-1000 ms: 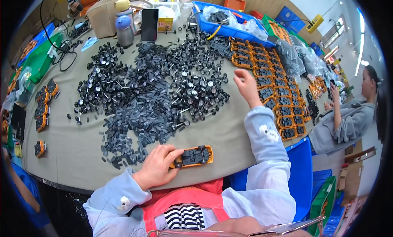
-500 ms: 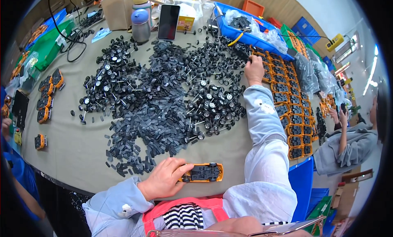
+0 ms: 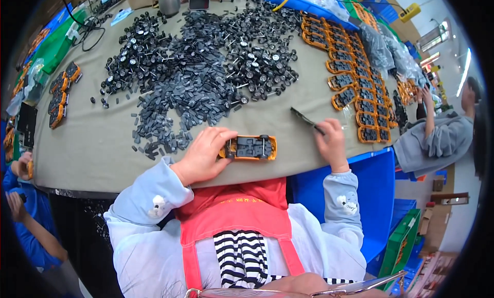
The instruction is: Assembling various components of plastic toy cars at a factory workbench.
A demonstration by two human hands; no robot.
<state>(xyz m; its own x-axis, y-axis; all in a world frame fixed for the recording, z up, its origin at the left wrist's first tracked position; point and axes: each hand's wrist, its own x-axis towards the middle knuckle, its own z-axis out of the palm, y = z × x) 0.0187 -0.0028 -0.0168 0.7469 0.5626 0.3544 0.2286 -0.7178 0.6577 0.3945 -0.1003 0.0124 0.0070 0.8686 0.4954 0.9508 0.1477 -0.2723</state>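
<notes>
My left hand (image 3: 203, 153) is closed on the left end of an orange toy car (image 3: 251, 148), which lies upside down near the table's front edge. Its black underside faces up, with wheels showing at both ends. To the right, my right hand (image 3: 331, 138) pinches a thin dark plate (image 3: 304, 119) seen nearly edge-on, so its exact kind is unclear. The plate is tilted and apart from the car. Beyond my left hand spreads a heap of small dark grey blocks (image 3: 198, 92), flanked by piles of black wheels on axles (image 3: 262, 66).
Rows of upturned orange toy cars (image 3: 360, 84) line the right side; several more cars (image 3: 59, 95) stand far left. A blue bin (image 3: 370, 195) hangs below the right edge. A blue tray (image 3: 309, 7) and metal flask (image 3: 169, 2) stand at the back. Co-workers are on both sides.
My right hand has come back from the far end of the car rows, bringing the dark plate. My left hand stays on the car. The view has tilted downward.
</notes>
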